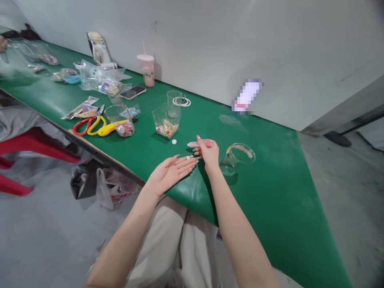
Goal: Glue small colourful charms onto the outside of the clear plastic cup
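My left hand lies palm up over the green table's front edge, fingers stretched out flat. A small white piece rests on or against its fingers; its kind is too small to tell. Just right of those fingertips, my right hand pinches a small squeeze tube with pink contents. The tube's clear nozzle points left, above the left fingertips. Beyond the hands sits a small white disc on the table. Behind it stands a clear square cup holding many small colourful pieces.
A clear cup stands right of my hands, another behind the square one. To the left are scissors, a yellow-handled tool, a cup of red-white pieces, a phone and plastic bags. A pink tumbler stands by the wall.
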The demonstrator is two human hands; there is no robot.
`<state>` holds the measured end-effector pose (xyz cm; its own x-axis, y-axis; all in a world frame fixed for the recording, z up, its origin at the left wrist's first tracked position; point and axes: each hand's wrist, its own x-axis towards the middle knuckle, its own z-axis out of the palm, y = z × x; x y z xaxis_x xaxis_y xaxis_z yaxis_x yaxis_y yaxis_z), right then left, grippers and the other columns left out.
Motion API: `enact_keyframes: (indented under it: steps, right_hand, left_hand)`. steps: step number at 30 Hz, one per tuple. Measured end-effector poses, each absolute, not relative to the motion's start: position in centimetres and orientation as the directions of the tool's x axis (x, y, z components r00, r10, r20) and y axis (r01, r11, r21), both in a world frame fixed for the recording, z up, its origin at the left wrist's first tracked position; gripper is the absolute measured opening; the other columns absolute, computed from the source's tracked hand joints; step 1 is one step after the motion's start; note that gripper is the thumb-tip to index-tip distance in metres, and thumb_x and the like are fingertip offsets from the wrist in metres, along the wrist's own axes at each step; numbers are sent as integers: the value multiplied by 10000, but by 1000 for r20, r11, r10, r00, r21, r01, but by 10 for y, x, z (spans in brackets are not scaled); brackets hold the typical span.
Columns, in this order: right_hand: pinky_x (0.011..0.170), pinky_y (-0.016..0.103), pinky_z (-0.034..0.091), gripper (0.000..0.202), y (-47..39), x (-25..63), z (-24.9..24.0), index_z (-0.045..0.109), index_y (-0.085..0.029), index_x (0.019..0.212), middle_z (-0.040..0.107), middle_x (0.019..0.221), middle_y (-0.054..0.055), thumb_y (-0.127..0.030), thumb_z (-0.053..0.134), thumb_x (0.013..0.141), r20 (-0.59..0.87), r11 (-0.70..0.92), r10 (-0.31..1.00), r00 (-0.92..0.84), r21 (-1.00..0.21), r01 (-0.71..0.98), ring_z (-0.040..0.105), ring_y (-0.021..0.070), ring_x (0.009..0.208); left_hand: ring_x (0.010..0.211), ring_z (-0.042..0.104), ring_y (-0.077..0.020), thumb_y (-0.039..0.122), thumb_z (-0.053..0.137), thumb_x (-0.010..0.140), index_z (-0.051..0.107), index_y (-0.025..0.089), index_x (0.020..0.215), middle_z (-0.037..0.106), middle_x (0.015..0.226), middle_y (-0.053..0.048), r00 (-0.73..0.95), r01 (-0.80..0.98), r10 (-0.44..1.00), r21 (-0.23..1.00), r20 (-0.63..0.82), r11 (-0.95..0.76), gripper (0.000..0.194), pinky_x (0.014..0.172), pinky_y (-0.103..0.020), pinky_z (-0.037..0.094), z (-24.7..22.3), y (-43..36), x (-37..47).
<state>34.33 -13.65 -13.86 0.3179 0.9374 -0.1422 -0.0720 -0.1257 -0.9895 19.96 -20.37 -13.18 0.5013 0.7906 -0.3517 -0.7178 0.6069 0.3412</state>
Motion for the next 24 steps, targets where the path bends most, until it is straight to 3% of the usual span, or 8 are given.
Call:
enact_keyframes:
  steps: [4,7,9,13,19,22,24]
  right_hand:
    - [547,269,502,420,-132,343,-145,548,-166,847,682,661,42,-537,655,681,24,-80,956,292,-936,342,652,178,558]
    - [701,328,504,630,-133,346,-143,471,-121,1117,703,873,140,-522,677,677,77,-110,953,291,-811,575,682,256,799]
    - [744,355,491,714,-136,348,-138,369,-93,1250,693,931,181,-541,608,748,56,-139,963,263,-734,664,670,290,892]
    - [784,405,474,695,-146,350,-122,272,-61,1357,681,961,224,-567,366,891,-8,-157,982,188,-590,792,662,328,934]
    - [725,398,489,559,-169,346,-91,303,-66,1374,687,934,213,-419,340,942,-52,-146,989,138,-454,879,678,324,856]
    - [631,331,488,479,-197,347,-65,305,-109,1383,698,818,143,-305,341,947,47,-85,991,125,-499,862,682,261,725]
    - [547,265,465,457,-225,356,-46,335,-162,1367,668,675,42,-305,376,935,152,57,987,50,-626,778,639,188,579]
  left_hand:
    - [1156,557,-277,197,319,926,211,-72,1403,592,1192,-274,489,-724,792,337,-367,603,557,972,-356,446,-130,-204,200]
    - [1199,514,-294,190,326,921,202,-67,1408,548,1243,-291,501,-721,783,323,-368,613,565,968,-363,452,-131,-202,197]
    - [1230,478,-303,198,327,921,204,-64,1409,515,1279,-299,525,-716,768,298,-367,631,568,969,-364,452,-131,-203,196]
    - [1285,409,-294,183,320,913,179,-70,1415,463,1334,-291,583,-712,735,217,-346,667,580,1016,-354,415,-128,-211,195]
    - [1305,381,-272,197,295,921,29,-50,1441,416,1376,-280,656,-691,699,146,-284,708,635,1071,-372,349,-118,-234,193]
    - [1289,409,-266,227,281,933,14,-47,1443,434,1367,-272,667,-680,692,154,-275,717,637,1079,-369,333,-114,-241,189]
    - [1281,423,-263,233,274,939,26,-47,1443,461,1349,-266,676,-673,688,158,-263,722,628,1076,-360,334,-112,-244,188]
